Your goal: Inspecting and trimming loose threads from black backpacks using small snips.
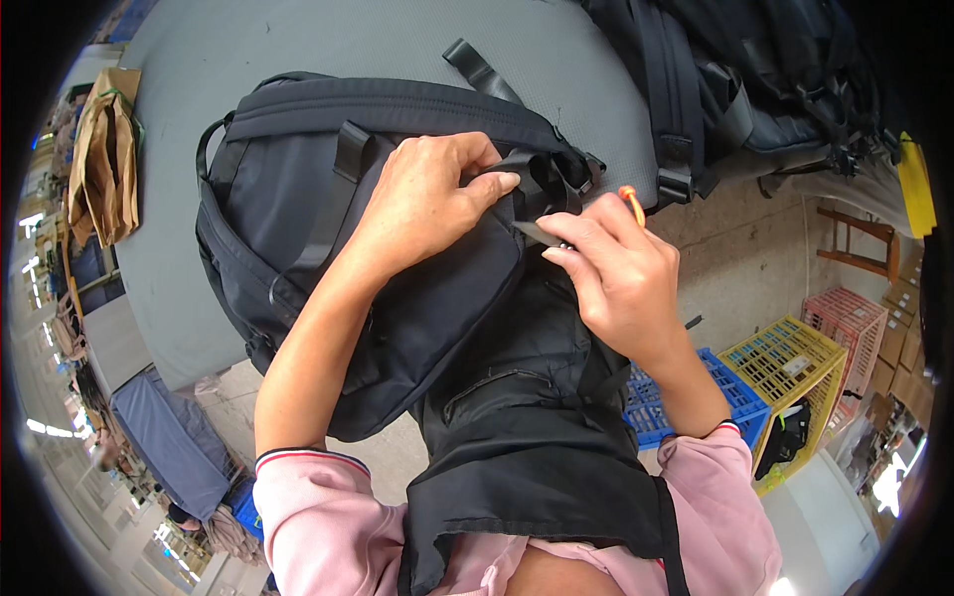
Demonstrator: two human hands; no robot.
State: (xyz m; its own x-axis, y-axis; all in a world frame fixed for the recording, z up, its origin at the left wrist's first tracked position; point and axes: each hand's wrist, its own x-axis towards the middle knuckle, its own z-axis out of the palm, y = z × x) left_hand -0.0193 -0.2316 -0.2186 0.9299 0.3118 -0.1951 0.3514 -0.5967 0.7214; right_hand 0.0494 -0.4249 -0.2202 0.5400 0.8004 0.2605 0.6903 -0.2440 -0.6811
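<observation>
A black backpack point(427, 298) lies across the grey table edge, its lower part hanging toward my body. My left hand point(432, 194) rests over it, thumb and forefinger closed on black webbing point(532, 184) at the bag's right side. Close by, my right hand point(621, 273) is wrapped round small thread snips point(537, 234), most of them hidden in the palm. Their metal tip points left at the webbing, and an orange cord loop point(632, 202) sticks out above the fingers. A loose strap end point(477, 68) lies on the table beyond the bag.
More black backpacks point(735, 89) are heaped on the right of the grey padded table point(378, 40). Blue point(651, 407), yellow point(785, 348) and red plastic crates stand on the floor at right, near a wooden stool point(863, 243). Brown paper point(104, 159) hangs at the left edge.
</observation>
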